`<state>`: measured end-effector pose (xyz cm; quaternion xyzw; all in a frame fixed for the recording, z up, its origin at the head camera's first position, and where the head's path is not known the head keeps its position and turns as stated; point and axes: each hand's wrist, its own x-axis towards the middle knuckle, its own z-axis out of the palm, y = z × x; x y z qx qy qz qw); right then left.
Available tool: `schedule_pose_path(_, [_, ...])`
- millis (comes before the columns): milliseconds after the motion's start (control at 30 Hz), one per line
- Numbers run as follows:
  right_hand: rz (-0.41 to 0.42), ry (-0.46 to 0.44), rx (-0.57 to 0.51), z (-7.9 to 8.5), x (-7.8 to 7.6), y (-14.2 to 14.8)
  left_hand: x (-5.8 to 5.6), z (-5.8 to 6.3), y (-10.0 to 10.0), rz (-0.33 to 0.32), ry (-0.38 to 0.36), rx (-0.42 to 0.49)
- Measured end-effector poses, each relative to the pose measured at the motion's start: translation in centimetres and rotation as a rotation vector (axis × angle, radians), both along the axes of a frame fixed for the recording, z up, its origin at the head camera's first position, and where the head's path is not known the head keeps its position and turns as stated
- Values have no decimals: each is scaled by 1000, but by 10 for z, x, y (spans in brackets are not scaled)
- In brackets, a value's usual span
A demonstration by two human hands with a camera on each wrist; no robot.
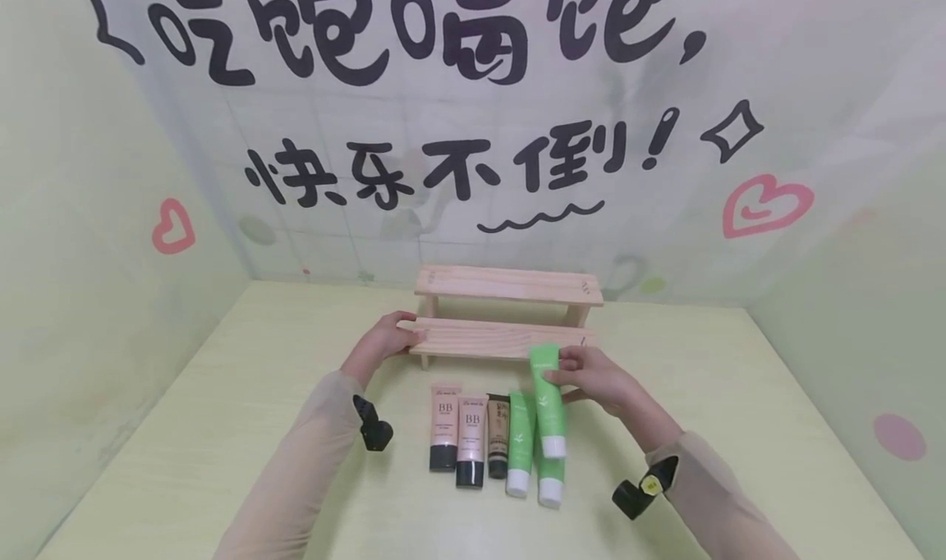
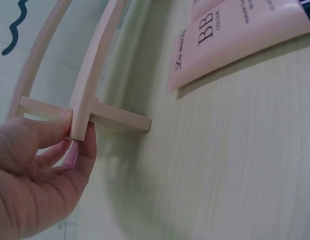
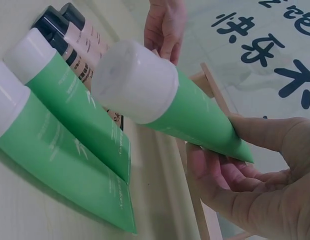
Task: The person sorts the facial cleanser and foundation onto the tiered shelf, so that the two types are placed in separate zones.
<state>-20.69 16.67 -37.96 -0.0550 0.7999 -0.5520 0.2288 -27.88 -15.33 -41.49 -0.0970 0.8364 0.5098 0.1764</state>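
Observation:
In the head view my left hand [image 1: 386, 338] pinches the left end of the lower board of a two-step wooden rack [image 1: 510, 285]; the left wrist view shows thumb and fingers on either side of that board [image 2: 87, 95]. My right hand [image 1: 599, 375] holds a green tube [image 1: 548, 396] with a white cap by its flat end, cap downward, in front of the rack's right side. Below it lie two more green tubes [image 3: 77, 105], a beige tube with a black cap [image 1: 498, 433] and two pink BB cream tubes [image 1: 445, 424], side by side on the table.
The pale wooden table [image 1: 259, 379] runs to a printed backdrop [image 1: 369, 240] behind the rack. Side walls [image 1: 850, 338] stand to the left and right. Each wrist carries a small black camera [image 1: 373, 424].

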Motion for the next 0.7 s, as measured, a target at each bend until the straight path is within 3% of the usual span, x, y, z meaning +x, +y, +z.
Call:
schedule_pose_path(367, [18,62,-58,11,-4,-13,4,4,-1,-23,5,-12])
schedule_pose_path(700, [-8,100,-21,24,-12,-32,6,2,-2,-12,4,-13])
